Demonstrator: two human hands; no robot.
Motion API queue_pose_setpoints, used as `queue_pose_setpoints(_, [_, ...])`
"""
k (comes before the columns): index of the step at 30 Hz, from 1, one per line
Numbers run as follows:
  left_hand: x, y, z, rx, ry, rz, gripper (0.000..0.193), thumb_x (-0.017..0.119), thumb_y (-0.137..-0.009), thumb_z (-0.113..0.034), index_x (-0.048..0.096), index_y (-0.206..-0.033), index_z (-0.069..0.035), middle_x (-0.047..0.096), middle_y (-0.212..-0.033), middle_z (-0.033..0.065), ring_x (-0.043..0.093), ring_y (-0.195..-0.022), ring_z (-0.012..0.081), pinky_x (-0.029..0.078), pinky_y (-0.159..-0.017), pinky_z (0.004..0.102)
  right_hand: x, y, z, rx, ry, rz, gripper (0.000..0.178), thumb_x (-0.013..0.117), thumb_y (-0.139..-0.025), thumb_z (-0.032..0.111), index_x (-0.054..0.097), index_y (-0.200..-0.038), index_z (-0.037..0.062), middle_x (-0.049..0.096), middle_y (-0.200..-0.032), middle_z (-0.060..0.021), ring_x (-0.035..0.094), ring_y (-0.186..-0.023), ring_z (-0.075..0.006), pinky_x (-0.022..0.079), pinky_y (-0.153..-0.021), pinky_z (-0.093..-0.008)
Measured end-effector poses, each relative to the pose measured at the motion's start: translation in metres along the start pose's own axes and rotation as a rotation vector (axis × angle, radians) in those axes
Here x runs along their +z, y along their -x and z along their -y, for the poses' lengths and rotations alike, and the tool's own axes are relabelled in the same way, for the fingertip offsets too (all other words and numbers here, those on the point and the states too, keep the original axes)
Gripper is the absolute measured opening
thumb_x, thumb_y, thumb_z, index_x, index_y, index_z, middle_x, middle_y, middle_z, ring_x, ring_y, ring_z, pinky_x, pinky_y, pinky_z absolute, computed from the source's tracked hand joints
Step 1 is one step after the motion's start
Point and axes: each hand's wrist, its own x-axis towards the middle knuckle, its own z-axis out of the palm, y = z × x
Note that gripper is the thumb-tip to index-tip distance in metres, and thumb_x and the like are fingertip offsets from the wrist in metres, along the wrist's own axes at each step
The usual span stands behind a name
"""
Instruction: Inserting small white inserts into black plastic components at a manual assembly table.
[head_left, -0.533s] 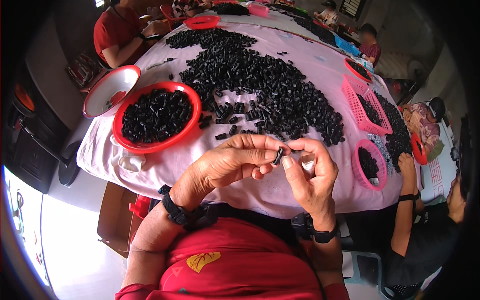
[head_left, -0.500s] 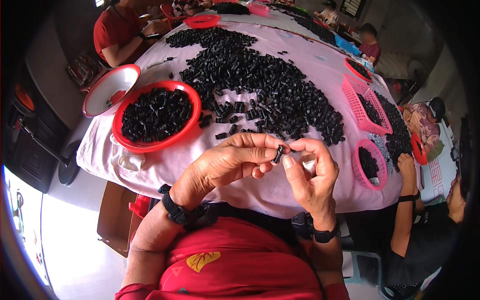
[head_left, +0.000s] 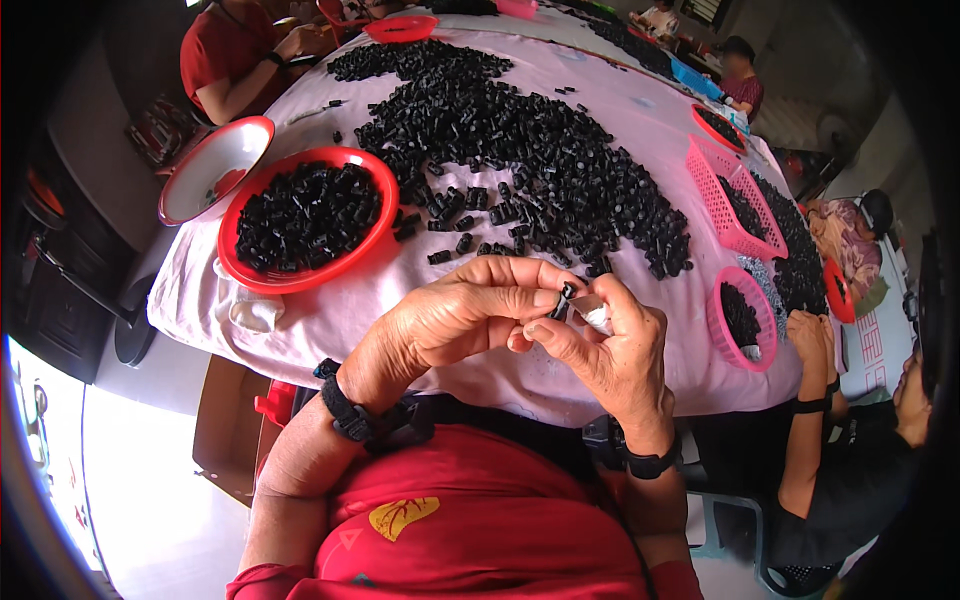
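My left hand point(head_left: 465, 312) pinches a small black cylindrical piece point(head_left: 566, 296) between thumb and forefinger, above the near part of the table. Close against it, my right hand point(head_left: 625, 355) is closed around a small white-wrapped thing point(head_left: 598, 318) with a thin greyish part pointing at the black piece. Its exact kind is mostly hidden by the fingers. Just beyond both hands spreads a large heap of similar black pieces point(head_left: 500, 140). On the left, a red basin point(head_left: 232, 262) is filled with more of them.
A white basin with a red rim point(head_left: 215, 185) stands at the left edge of the pink-covered table point(head_left: 330, 325). To the right are a pink rectangular basket point(head_left: 737, 235) and a pink round basket point(head_left: 715, 325) holding black pieces. A co-worker's hands point(head_left: 810, 340) rest by the right edge.
My right thumb has moved left and under the black piece, and the white-wrapped thing now lies nearer to it. The black piece has shifted slightly right and upward.
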Motion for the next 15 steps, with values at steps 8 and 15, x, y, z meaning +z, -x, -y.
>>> queue_pose_setpoints(8, [-0.0023,-0.0009,0.002,0.002,0.006,0.009,0.027,0.059,-0.09,-0.009,0.057,-0.115,0.001,0.062,-0.102,0.0055,0.056,-0.073,0.0076,0.046,-0.064,0.0207,0.0001,0.0007,-0.0007,0.008,0.034,0.014,0.045,0.079,-0.072,0.042,0.055,-0.076,0.0039,0.06,-0.059,-0.0074,0.059,-0.048,-0.0165,0.045,-0.044,-0.0285])
queue_pose_setpoints(15, [-0.0027,-0.0014,0.0015,-0.013,-0.017,-0.016,0.027,0.059,-0.09,-0.009,0.057,-0.116,0.0,0.062,-0.097,0.003,0.055,-0.072,0.0075,0.045,-0.063,0.0212,0.0042,0.0022,-0.0049,-0.015,0.048,-0.02,0.048,0.077,-0.075,0.043,0.051,-0.071,0.0033,0.054,-0.054,-0.0038,0.049,-0.046,-0.0095,0.039,-0.043,-0.0265])
